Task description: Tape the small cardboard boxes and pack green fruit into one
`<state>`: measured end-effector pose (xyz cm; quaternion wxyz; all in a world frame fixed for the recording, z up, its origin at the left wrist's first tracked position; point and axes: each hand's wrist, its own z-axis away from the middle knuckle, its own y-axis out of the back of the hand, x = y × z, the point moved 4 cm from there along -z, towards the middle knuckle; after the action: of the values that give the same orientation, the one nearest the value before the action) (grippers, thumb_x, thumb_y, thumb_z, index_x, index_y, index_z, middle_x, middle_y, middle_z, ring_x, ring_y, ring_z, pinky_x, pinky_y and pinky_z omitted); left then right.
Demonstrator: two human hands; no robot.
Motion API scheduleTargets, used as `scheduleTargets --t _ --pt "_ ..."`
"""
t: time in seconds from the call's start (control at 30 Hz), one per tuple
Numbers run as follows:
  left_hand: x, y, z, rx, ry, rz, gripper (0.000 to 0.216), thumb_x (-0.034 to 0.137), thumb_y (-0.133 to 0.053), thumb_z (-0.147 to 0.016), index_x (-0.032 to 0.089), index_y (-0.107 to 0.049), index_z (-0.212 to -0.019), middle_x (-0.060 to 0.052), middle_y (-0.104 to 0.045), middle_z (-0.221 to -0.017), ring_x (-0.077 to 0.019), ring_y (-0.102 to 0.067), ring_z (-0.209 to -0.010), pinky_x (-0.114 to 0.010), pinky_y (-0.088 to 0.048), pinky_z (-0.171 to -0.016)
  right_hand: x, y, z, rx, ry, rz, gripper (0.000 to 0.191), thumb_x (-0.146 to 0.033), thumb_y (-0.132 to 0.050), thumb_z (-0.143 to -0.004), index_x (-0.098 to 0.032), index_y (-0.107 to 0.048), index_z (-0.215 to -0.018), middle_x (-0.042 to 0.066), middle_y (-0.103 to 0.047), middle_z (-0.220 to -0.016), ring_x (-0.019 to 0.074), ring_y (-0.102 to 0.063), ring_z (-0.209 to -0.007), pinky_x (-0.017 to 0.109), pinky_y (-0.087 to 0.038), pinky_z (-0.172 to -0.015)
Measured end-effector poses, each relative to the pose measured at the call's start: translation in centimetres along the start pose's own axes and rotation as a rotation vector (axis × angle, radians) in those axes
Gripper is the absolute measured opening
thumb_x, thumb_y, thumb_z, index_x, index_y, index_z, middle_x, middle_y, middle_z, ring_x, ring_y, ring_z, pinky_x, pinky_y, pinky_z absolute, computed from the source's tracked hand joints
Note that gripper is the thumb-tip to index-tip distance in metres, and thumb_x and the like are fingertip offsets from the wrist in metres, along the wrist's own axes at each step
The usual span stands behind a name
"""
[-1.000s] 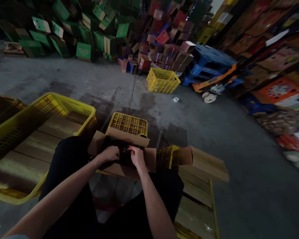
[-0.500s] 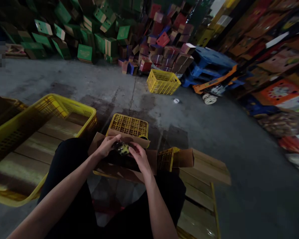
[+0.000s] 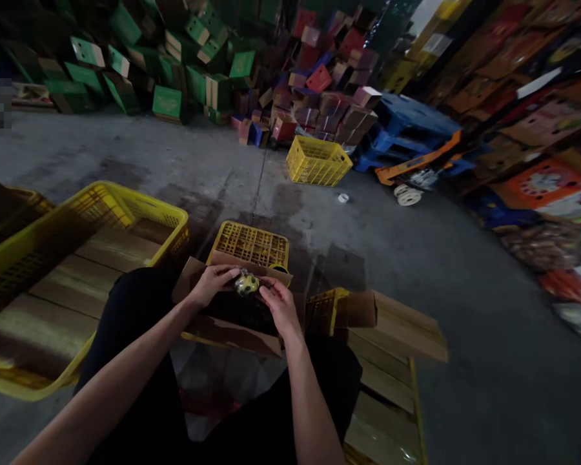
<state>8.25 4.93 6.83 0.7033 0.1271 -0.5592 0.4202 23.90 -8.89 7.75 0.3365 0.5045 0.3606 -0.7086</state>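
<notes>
Between my two hands is a small yellow-green and black item in clear plastic wrap (image 3: 246, 283); its exact kind is too small to tell. My left hand (image 3: 215, 284) pinches its left side, fingers closed. At the other side, my right hand (image 3: 279, 301) grips the wrap between thumb and fingers. Below them an open cardboard box (image 3: 244, 336) stands with its flaps folded out, its inside dark. The box rests on an upturned yellow plastic crate (image 3: 252, 242) between my knees.
A large yellow crate (image 3: 162, 216) holding cardboard boxes stands at my left. Closed cartons (image 3: 385, 394) fill another crate at my right, with an opened carton (image 3: 407, 323) on top. Farther off are a yellow crate (image 3: 318, 161), an orange pallet jack (image 3: 419, 158), blue pallets (image 3: 411, 119) and heaped green boxes (image 3: 167, 103).
Both hands have shifted slightly right with the wrapped item, which has turned so more of its yellow-green face shows. The surroundings stay the same.
</notes>
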Motion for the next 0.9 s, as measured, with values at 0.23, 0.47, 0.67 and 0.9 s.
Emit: scheduleTargets --t 0.23,0.47,0.67,0.9 --pt "1.3 0.2 0.1 0.096 -0.232 -0.353 0.053 0.064 -0.065 -0.085 0.012 -0.078 -0.087 -0.003 -0.072 -0.077 -0.0224 -0.067 -0.079 -0.029 -0.054 -0.074 0.8 1.6 -0.4 0.254 0.006 0.0 0.034 -0.044 -0.085 -0.067 -0.022 -0.079 -0.093 0.004 -0.078 -0.098 0.0229 -0.072 -0.091 0.036 -0.059 -0.086" --pt "2.0 -0.3 -0.1 0.115 -0.401 -0.563 0.037 0.05 -0.065 -0.088 0.017 -0.077 -0.1 -0.006 -0.077 -0.096 -0.0242 -0.069 -0.092 -0.029 -0.052 -0.083 0.8 2.1 -0.1 0.333 -0.002 -0.055 0.037 -0.045 -0.085 -0.067 -0.02 -0.078 -0.094 0.005 -0.078 -0.094 0.0235 -0.073 -0.087 0.038 -0.061 -0.081" --pt "1.4 0.2 -0.3 0.178 -0.395 -0.662 0.027 0.046 -0.065 -0.088 0.021 -0.075 -0.09 -0.004 -0.077 -0.091 -0.0222 -0.069 -0.087 -0.028 -0.05 -0.082 0.7 2.0 0.0 0.334 -0.003 -0.008 0.038 -0.048 -0.084 -0.067 -0.022 -0.074 -0.092 0.002 -0.075 -0.088 0.0219 -0.071 -0.083 0.033 -0.062 -0.071" --pt "1.1 0.4 -0.4 0.137 -0.348 -0.757 0.026 0.047 -0.06 -0.092 0.023 -0.07 -0.095 -0.004 -0.073 -0.092 -0.0226 -0.068 -0.09 -0.03 -0.051 -0.086 0.3 3.0 -0.5 0.337 0.042 0.117 0.039 -0.049 -0.08 -0.071 -0.023 -0.076 -0.099 0.005 -0.076 -0.1 0.0257 -0.071 -0.091 0.035 -0.06 -0.074"
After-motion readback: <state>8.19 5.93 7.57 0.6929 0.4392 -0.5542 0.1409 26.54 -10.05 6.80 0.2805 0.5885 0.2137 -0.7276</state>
